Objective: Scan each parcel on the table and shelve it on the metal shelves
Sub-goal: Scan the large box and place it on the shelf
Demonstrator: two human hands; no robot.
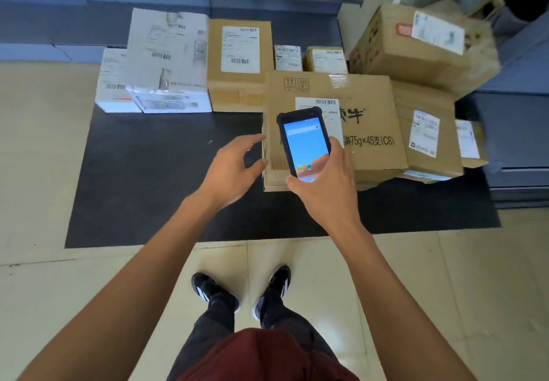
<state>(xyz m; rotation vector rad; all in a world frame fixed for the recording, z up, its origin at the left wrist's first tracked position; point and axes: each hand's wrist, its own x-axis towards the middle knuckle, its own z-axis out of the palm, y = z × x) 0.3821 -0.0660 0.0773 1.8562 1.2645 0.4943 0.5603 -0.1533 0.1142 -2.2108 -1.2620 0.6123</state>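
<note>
Right hand (323, 190) grips a black rugged handheld scanner with a lit blue screen (304, 146), fingers wrapped round its lower half, held over the near-left corner of a large brown cardboard box with black printed text and a white shipping label (371, 131). Left hand (234, 169) is spread, fingers loosely curved, holding nothing; fingertips sit at the left edge of that box, contact can't be confirmed. Box sits on a dark black worktop (148, 172), on top of a flatter carton. Other parcels on the worktop: two white printed cartons (166, 62) at far left, a medium brown cardboard box with white label (239, 62) beside them, two small labelled boxes (309, 58) behind the large one, a brown labelled box (427, 137) touching its right side. A tilted, blurred brown carton (421, 44) sits at upper right.
</note>
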